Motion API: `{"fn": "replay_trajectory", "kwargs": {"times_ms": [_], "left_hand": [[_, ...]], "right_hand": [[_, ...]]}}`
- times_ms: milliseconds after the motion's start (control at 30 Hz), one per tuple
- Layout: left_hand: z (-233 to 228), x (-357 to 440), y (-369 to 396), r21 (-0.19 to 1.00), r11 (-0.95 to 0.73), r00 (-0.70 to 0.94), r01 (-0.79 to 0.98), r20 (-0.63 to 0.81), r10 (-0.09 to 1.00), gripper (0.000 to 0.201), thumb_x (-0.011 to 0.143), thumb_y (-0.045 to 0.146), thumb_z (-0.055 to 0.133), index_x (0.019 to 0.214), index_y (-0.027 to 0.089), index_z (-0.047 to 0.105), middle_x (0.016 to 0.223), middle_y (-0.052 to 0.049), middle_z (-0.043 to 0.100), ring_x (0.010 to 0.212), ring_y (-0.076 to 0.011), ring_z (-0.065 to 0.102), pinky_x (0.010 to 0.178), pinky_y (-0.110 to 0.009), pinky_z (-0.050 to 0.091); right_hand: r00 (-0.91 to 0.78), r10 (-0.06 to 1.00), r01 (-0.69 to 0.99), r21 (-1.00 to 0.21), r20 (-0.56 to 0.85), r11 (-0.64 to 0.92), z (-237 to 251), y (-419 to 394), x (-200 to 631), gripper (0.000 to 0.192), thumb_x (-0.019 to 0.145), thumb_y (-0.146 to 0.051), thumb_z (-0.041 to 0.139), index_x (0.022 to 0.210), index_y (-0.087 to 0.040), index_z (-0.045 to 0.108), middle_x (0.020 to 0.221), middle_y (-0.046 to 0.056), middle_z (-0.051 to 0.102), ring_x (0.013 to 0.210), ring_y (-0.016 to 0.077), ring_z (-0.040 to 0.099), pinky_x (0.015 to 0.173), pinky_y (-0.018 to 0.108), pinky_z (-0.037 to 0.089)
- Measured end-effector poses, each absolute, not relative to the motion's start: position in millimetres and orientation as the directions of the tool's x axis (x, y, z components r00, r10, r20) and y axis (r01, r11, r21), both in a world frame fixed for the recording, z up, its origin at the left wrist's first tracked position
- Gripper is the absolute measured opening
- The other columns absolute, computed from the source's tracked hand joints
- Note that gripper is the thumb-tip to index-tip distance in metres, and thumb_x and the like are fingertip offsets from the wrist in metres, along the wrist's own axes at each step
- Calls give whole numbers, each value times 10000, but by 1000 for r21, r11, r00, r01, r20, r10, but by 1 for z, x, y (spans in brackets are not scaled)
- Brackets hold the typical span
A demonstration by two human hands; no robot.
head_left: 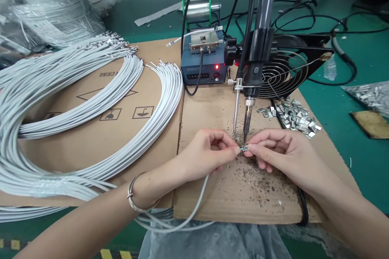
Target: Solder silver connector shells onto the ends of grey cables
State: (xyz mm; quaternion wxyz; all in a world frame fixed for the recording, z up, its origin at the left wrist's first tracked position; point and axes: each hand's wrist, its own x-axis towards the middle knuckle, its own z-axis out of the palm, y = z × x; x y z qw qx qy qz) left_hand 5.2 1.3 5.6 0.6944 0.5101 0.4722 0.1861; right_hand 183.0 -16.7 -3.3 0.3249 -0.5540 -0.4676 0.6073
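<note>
My left hand (pixel 203 153) pinches the end of a white cable (pixel 199 200) that loops down past my wrist. My right hand (pixel 279 151) pinches a small metal connector shell (pixel 244 148) against that cable end. Both fingertips meet right under the tip of a fixed soldering iron (pixel 247 123) with its curved solder feed tube (pixel 236 117). The iron tip hangs just above the shell; whether it touches is unclear.
A blue soldering station (pixel 203 66) with a red light stands behind the iron, next to a black fan (pixel 284 71). A pile of metal shells (pixel 291 115) lies to the right. Bundles of white cables (pixel 91 101) curve over cardboard (pixel 212 109) at left. A solder spool (pixel 197 8) sits behind.
</note>
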Motion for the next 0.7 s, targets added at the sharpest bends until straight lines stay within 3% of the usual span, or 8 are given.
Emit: {"fn": "replay_trajectory", "kwargs": {"times_ms": [200,333,700], "left_hand": [[5,5,-3,875,421,483,240,-484,730,104,756,215,584,705,127,561,457,75,436,360,-41,392,348,-139,331],[2,3,-8,882,394,505,257,-471,724,129,745,249,593,714,127,564,500,68,438,389,-48,414,361,-146,347],[2,4,-12,889,358,507,285,-456,731,169,750,287,587,715,125,556,497,66,431,398,-50,410,360,-141,351]], "right_hand": [[-184,943,172,-954,-277,-247,-5,-21,180,143,648,-206,708,764,-167,635,596,20,647,434,97,521,393,194,444],[-207,961,265,-956,-183,-125,-5,-24,177,75,705,-227,647,740,-161,644,584,10,603,486,116,505,433,220,413],[-237,956,297,-950,-172,-97,-11,-24,179,124,788,-265,575,744,-164,630,585,-2,548,495,124,473,454,236,384]]}}
